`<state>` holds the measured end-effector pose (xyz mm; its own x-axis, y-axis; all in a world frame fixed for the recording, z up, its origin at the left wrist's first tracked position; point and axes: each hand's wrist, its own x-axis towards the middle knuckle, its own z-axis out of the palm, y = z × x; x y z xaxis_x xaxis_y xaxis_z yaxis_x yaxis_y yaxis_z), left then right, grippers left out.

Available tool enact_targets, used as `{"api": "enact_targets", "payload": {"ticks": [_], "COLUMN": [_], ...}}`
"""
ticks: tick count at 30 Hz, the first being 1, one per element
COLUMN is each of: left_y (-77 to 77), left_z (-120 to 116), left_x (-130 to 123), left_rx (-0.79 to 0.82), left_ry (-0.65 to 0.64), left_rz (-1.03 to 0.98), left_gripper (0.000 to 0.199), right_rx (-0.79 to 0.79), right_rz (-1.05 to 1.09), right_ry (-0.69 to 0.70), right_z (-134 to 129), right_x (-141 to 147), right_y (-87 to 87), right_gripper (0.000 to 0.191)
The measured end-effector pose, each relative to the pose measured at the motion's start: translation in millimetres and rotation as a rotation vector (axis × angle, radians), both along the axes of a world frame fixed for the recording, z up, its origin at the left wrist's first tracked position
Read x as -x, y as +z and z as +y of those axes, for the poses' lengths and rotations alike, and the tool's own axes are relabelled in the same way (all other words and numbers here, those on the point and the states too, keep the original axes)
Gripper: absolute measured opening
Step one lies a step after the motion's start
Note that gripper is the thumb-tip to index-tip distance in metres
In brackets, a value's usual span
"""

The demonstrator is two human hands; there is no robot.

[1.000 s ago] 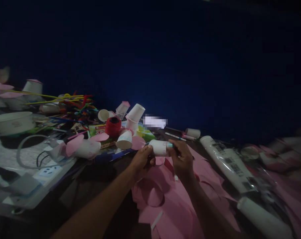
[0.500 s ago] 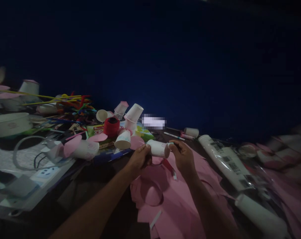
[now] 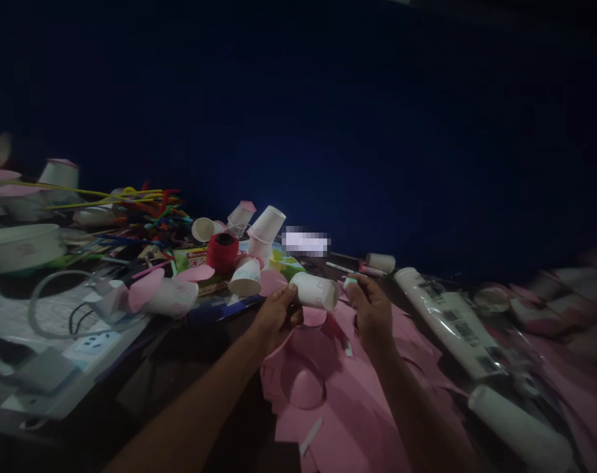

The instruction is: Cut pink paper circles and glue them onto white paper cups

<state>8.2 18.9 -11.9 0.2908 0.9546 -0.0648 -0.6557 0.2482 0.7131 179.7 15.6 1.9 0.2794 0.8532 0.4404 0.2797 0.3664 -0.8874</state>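
My left hand (image 3: 277, 314) is closed around the base end of a white paper cup (image 3: 314, 291). The cup lies on its side in the air, its mouth turned to the right. Just right of that mouth, apart from it, my right hand (image 3: 372, 312) pinches a small white and teal item (image 3: 350, 283); its kind is not clear. Below both hands spread pink paper sheets (image 3: 358, 407). A curved piece of pink paper (image 3: 302, 387) lies on them at the left, with a narrow white strip (image 3: 312, 435) nearer to me.
On the left are a red yarn spool (image 3: 222, 252), pink-trimmed cups (image 3: 169, 295), colourful pipe cleaners (image 3: 150, 203) and a power strip (image 3: 89, 345). Wrapped cup stacks (image 3: 441, 322) lie at the right, with a white tube-like stack (image 3: 518, 427) closer in.
My right hand has drawn back to the right, from the cup's rim to a small gap away, with the small item in its fingers. The left hand keeps the cup nearly still.
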Motion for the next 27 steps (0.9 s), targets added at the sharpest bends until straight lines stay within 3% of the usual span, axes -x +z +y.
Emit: {"api": "enact_targets", "payload": {"ticks": [6, 15, 20, 27], "left_y": [0.1, -1.3, -1.2, -2.6], "left_z": [0.3, -1.0, -0.8, 1.3], "left_x": [-1.5, -3.1, -1.6, 2.5], "left_rx": [-0.037, -0.079, -0.004, 0.161], "left_ry": [0.065, 0.135, 0.188, 0.204], "left_rz": [0.089, 0.174, 0.212, 0.107], "left_gripper": [0.028, 0.025, 0.024, 0.022], "right_rx": [-0.127, -0.223, -0.338, -0.399], "right_rz": [-0.171, -0.363, -0.454, -0.657], "right_ry": [0.086, 0.075, 0.167, 0.288], "right_z": [-14.3, -14.6, -19.3, -19.1], "right_x": [11.4, 20.1, 24.3, 18.9], "right_y": [11.3, 0.8, -0.3, -0.3], "right_gripper": [0.021, 0.02, 0.026, 0.034]}}
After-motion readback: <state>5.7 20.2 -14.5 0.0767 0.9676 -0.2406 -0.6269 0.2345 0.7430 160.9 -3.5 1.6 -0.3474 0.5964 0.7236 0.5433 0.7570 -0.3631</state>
